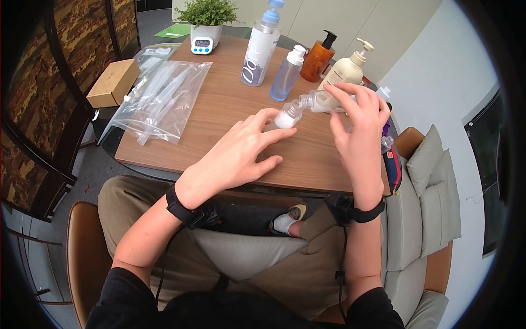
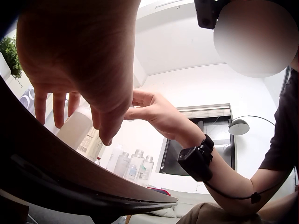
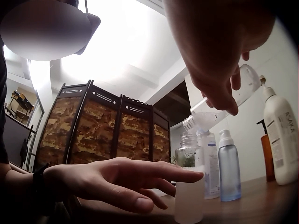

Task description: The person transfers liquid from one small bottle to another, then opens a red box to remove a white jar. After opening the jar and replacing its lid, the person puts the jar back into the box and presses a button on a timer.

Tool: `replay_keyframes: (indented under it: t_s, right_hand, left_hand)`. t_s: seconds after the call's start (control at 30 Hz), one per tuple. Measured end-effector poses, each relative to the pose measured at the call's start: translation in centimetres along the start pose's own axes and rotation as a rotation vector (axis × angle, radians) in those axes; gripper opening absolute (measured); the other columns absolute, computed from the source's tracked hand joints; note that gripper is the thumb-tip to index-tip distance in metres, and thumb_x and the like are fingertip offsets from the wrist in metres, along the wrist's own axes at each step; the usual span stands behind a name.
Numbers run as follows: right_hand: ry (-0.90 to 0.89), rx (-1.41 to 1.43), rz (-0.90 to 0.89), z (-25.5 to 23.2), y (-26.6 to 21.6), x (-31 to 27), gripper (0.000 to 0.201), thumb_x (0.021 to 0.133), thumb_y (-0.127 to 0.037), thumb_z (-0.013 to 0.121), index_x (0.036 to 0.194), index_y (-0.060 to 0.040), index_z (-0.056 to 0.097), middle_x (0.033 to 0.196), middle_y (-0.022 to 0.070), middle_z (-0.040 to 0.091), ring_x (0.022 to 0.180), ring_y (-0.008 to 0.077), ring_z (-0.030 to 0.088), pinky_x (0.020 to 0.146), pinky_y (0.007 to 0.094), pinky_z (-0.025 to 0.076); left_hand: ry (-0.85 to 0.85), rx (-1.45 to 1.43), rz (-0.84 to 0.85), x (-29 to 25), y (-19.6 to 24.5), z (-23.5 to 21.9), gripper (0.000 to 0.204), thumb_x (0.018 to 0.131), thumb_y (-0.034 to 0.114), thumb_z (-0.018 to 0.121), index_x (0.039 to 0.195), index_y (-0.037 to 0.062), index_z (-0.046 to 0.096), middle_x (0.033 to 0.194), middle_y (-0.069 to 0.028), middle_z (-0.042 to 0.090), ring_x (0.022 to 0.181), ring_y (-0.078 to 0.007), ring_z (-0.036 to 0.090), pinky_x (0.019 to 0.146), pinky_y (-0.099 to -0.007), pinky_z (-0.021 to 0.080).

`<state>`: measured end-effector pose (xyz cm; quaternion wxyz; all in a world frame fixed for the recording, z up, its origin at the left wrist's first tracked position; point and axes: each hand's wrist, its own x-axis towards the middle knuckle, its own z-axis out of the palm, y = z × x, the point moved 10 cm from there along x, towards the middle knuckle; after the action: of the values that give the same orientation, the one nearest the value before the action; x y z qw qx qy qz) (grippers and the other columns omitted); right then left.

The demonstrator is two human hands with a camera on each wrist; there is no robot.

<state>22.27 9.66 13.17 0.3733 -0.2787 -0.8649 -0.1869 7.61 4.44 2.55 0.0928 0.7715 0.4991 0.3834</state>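
A small clear bottle (image 1: 286, 119) stands upright on the wooden table, whitish contents inside and its neck uncapped. The left hand (image 1: 227, 153) is beside it with fingers extended around its side, the thumb held away. In the right wrist view, a straight finger crosses the front of this standing bottle (image 3: 189, 203). The right hand (image 1: 361, 118) pinches a second clear bottle (image 3: 248, 88) between thumb and fingers. That bottle is tipped, its open threaded mouth angled down right at the upright bottle's mouth. Some liquid shows inside the tipped bottle.
Behind stand a tall Dove pump bottle (image 1: 260, 52), a blue pump bottle (image 1: 285, 79), an amber pump bottle (image 1: 318, 60) and a cream pump bottle (image 1: 346, 71). Left are a zip bag (image 1: 164, 98), a cardboard box (image 1: 113, 83), a timer (image 1: 202, 45) and a potted plant (image 1: 207, 13).
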Motion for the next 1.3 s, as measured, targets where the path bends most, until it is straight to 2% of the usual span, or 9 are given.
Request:
replay_keyframes:
  t_s: [1.3]
  right_hand:
    - [0.061,-0.089,-0.052,-0.9,-1.4,0.2,0.052,0.083,0.010,0.073,0.129,-0.0119,0.080,0.134,0.0075,0.070,0.135,0.0292,0.060,0.123,0.0506,0.032]
  left_hand:
    - [0.002,0.000,-0.005,-0.1,0.1,0.0,0.059,0.097,0.017,0.080,0.155,0.0172,0.066,0.158,-0.0199,0.052,0.143,-0.0423,0.057,0.122,-0.0497,0.048]
